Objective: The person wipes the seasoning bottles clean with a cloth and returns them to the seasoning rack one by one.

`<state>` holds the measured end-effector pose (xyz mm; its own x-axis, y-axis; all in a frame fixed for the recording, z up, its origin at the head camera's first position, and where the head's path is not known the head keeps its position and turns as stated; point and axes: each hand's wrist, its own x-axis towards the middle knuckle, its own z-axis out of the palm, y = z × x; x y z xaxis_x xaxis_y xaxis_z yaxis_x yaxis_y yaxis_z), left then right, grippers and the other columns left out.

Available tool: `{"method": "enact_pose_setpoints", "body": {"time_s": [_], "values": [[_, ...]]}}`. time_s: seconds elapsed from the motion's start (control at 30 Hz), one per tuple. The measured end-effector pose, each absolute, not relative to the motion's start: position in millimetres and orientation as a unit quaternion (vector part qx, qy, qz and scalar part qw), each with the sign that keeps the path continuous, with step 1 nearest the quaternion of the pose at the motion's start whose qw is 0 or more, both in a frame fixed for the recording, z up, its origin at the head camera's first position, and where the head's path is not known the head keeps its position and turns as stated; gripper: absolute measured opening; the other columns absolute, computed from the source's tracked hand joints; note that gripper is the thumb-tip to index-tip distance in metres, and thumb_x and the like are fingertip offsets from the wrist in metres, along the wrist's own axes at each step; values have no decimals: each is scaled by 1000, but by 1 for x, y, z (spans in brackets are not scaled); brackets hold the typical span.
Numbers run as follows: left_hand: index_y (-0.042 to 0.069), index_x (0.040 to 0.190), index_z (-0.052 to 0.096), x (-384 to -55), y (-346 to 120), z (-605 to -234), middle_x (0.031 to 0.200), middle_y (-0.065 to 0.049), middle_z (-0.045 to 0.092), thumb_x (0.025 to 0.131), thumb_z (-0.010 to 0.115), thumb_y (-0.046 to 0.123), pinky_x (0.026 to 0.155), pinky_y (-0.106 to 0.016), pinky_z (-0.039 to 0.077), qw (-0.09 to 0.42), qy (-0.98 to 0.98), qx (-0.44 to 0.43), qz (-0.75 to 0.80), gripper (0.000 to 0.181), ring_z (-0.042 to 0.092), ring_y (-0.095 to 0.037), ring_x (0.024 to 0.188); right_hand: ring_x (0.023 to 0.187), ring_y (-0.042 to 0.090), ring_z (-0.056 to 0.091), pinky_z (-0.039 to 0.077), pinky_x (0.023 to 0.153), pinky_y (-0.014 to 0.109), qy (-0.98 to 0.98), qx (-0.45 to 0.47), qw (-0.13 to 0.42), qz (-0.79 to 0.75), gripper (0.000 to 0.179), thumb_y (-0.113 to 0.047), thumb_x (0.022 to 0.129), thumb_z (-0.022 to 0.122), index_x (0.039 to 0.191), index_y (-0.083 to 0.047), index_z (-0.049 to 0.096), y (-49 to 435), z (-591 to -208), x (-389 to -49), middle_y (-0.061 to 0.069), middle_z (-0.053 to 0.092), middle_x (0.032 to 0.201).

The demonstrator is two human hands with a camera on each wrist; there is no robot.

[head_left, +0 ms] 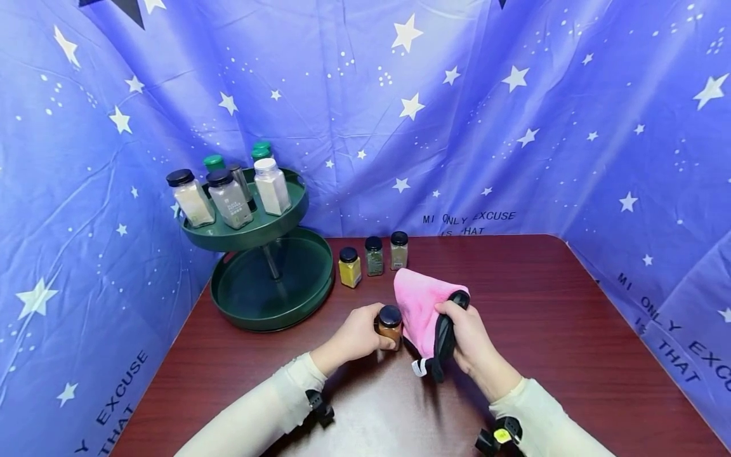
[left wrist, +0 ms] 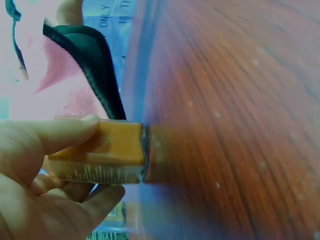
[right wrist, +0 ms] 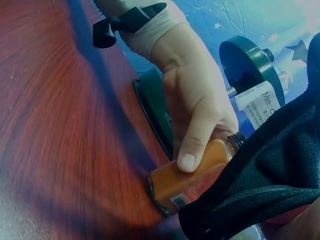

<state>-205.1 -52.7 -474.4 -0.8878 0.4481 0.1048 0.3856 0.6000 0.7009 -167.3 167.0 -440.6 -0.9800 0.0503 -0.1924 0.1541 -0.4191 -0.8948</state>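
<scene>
A small spice jar [head_left: 391,330] with a black lid and orange-brown contents is gripped by my left hand [head_left: 358,331], thumb on one side and fingers on the other. The jar's base is close over the table in the left wrist view. My right hand [head_left: 469,330] grips a pink cloth [head_left: 419,304] with black edging and a white tag, bunched under the thumb. The cloth's left side hangs right at the jar. In the right wrist view the cloth's black part [right wrist: 280,165] overlaps the jar [right wrist: 187,175] and hides its lower right side.
A green two-tier rack [head_left: 274,279] stands at the left; its upper tray bears several jars with black, green and white lids. Behind my hands stand a yellow jar [head_left: 349,270], a green-flecked jar [head_left: 374,257] and a beige jar [head_left: 399,251]. A star-printed curtain [head_left: 365,114] surrounds the table [head_left: 571,330].
</scene>
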Motion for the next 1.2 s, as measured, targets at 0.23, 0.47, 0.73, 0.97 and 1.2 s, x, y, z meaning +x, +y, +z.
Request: {"method": "enact_pose_setpoints", "body": {"time_s": [0.23, 0.47, 0.73, 0.97, 1.2], "values": [[7, 120, 61, -201, -54, -470, 110, -6, 72, 70, 95, 24, 92, -37, 54, 46, 894, 217, 389, 62, 68, -20, 102, 70, 10, 64, 56, 67, 26, 537, 96, 25, -838, 9, -1, 94, 54, 92, -9, 56, 166, -440, -168, -3, 62, 77], [6, 112, 54, -189, -44, -472, 105, -7, 58, 70, 88, 59, 86, -35, 53, -20, 910, 142, 389, 76, 60, -20, 95, 72, 10, 66, 57, 68, 26, 539, 98, 15, -836, 9, 0, 94, 54, 94, -9, 57, 167, -440, -169, -3, 64, 78], [10, 99, 51, -182, -38, -474, 95, -4, 53, 72, 87, 58, 80, -34, 50, -42, 912, 91, 397, 66, 56, -18, 88, 73, 10, 66, 57, 69, 26, 542, 99, 16, -835, 6, -2, 93, 56, 96, -7, 56, 164, -441, -169, -2, 64, 80], [9, 101, 59, -181, -37, -471, 95, -2, 59, 74, 88, 41, 81, -35, 53, -61, 908, 100, 401, 51, 62, -18, 89, 70, 10, 65, 57, 67, 27, 546, 93, 13, -833, 7, -2, 93, 54, 93, -9, 55, 165, -441, -167, -3, 63, 78], [7, 107, 65, -187, -44, -470, 97, -2, 65, 73, 88, 30, 79, -31, 52, -61, 900, 130, 411, 47, 62, -15, 88, 71, 10, 64, 57, 67, 27, 547, 90, 13, -832, 8, -2, 93, 54, 93, -9, 55, 166, -442, -169, -3, 62, 78]]}}
